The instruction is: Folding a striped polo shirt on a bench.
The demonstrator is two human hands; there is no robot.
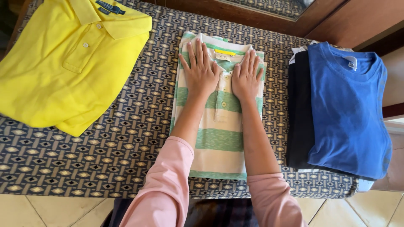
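Note:
A folded green-and-white striped polo shirt (216,138) lies in the middle of the patterned surface, collar away from me. My left hand (200,71) presses flat on its upper left, fingers spread. Flat beside the button placket, my right hand (247,75) rests on the upper right of the same shirt. Both arms wear pink sleeves pushed up to the forearm.
A yellow polo shirt (63,59) lies folded at the left. At the right, a blue T-shirt (347,109) tops a stack with a black garment (299,113) beneath. The patterned cloth-covered table (113,143) ends at a tiled floor (42,210) near me.

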